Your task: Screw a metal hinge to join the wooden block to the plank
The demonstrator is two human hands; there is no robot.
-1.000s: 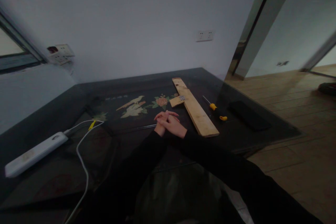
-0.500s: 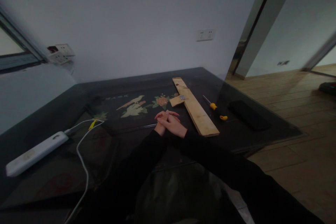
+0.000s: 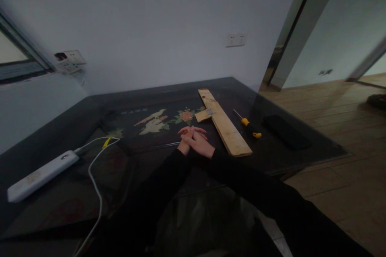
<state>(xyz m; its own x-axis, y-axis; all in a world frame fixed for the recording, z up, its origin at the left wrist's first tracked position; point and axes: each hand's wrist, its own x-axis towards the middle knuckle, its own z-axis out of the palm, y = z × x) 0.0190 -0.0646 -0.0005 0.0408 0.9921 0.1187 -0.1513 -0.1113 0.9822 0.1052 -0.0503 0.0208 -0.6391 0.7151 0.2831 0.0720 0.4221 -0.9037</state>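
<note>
My two hands rest together on the dark glass-topped table [image 3: 75, 128], near its middle. My right hand [image 3: 201, 145] lies across my left hand [image 3: 189, 131], with the fingers of both stretched out flat and nothing in them. Just right of them lies a long pale wooden plank [image 3: 226, 129], a hand's width from my right hand. A short wooden piece [image 3: 202, 116] is joined to its left side by a small metal hinge [image 3: 209, 112]. Right of the plank lies a screwdriver [image 3: 249, 125] with a yellow and black handle.
A flat black object [image 3: 286, 132] lies near the table's right edge. At the left are a white power strip [image 3: 40, 175] and its white cable [image 3: 95, 184]. The grey wall behind carries sockets [image 3: 235, 40]. Wooden floor [image 3: 337, 128] stretches off to the right.
</note>
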